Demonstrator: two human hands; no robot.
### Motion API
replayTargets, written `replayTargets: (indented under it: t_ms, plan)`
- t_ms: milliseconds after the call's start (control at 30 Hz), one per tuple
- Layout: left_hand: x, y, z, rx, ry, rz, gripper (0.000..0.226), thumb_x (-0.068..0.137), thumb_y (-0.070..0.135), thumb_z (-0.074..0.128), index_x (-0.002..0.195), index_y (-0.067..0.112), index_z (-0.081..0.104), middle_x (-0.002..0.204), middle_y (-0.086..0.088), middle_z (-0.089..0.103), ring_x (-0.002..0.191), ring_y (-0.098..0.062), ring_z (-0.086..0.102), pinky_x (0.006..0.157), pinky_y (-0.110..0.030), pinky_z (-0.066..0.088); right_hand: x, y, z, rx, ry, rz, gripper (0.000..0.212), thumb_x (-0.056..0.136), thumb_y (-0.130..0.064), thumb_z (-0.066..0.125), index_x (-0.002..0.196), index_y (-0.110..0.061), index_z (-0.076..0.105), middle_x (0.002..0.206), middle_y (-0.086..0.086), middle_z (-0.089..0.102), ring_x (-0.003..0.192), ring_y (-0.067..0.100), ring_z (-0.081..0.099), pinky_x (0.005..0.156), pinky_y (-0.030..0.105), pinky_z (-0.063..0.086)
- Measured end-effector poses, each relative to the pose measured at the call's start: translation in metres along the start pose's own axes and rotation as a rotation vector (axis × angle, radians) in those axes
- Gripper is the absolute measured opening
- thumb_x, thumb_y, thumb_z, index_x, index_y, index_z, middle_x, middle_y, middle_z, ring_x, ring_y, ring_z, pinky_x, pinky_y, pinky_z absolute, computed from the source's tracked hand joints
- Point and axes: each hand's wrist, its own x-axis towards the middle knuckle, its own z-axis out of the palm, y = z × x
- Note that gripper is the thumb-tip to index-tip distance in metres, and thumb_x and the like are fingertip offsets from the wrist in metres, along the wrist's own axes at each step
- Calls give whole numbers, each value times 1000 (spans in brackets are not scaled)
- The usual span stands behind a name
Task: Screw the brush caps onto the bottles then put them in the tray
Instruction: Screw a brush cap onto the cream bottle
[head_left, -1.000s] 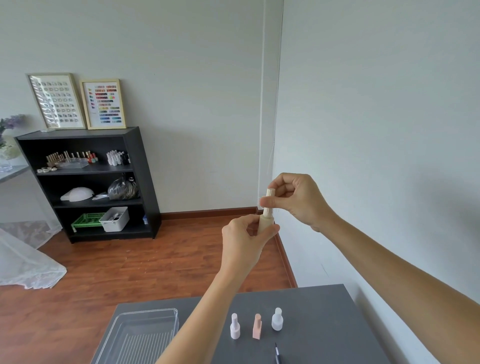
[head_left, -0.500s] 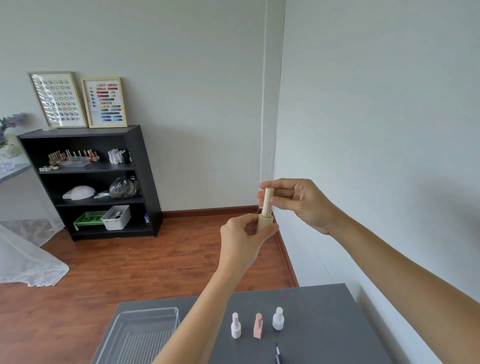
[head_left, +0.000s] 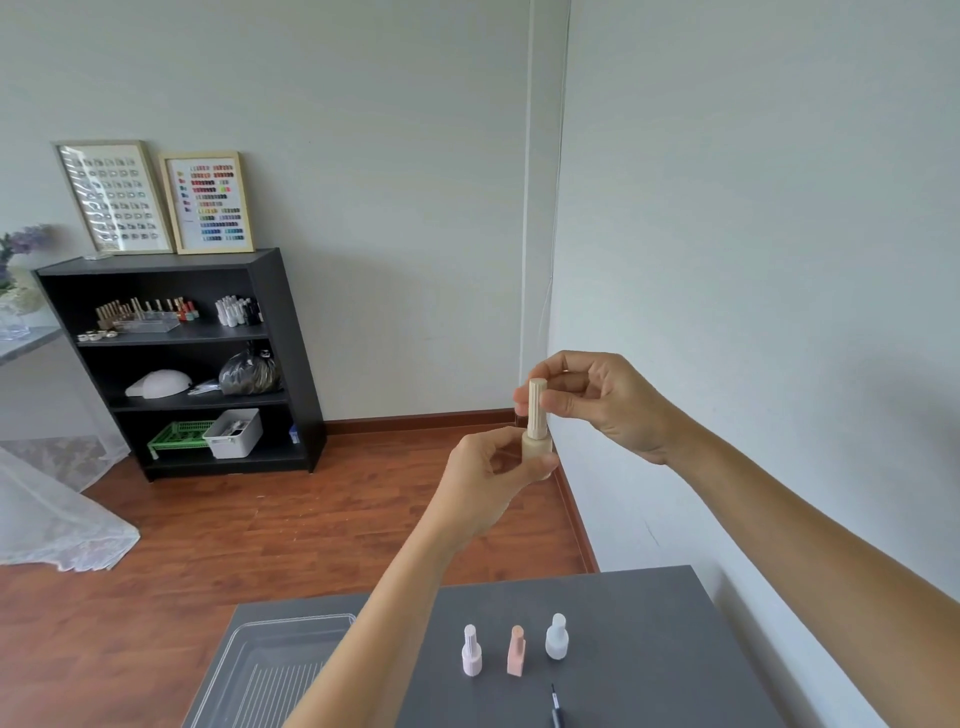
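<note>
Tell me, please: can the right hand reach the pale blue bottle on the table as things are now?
Probably not at once: the right hand is pinching the ribbed cap of the held cream bottle. Nothing blocks the pale blue bottle itself.

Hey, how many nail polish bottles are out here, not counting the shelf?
4. A cream bottle held up in both hands; a lilac, a peach and a pale blue-white bottle standing in a row on the grey table.
</note>
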Motion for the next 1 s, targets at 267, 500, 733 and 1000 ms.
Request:
replayTargets:
  t_ms: [267, 500, 733, 1000]
  plan:
    - [-5, -6, 4, -229, -118, 17, 18, 95, 15, 65, 106, 2, 69, 96, -5, 72, 96, -14, 70, 95, -28, 54, 1, 9, 8, -70, -4, -8, 22, 94, -17, 60, 113, -8, 68, 91, 5, 76, 88, 19, 73, 81, 29, 58]
    - [-4, -13, 17, -63, 139, 34, 16, 93, 28, 67, 94, 13, 70, 86, -20, 70, 77, -17, 59, 86, -53, 53, 3, 20, 24, -122, 216, -73, 20, 88, -29, 64, 102, -16, 71, 83, -2, 77, 81, 14, 75, 75, 23, 56]
    - [-7, -25, 30, 140, 339, 66, 19, 92, 38, 65, 82, 22, 66, 60, -8, 61, 51, -15, 44, 54, -33, 40, 2, 36, 40, -201, 373, -88, 14, 94, -13, 63, 105, -10, 71, 84, 1, 76, 76, 13, 76, 76, 25, 60]
    - [-14, -44, 23, 137, 271, -11, 14, 89, 41, 67, 85, 28, 68, 61, 13, 64, 50, -2, 49, 53, -12, 38, -5, 50, 45, -140, 334, 3, 16, 95, -12, 62, 107, -5, 69, 91, 8, 77, 82, 15, 76, 75, 24, 59]
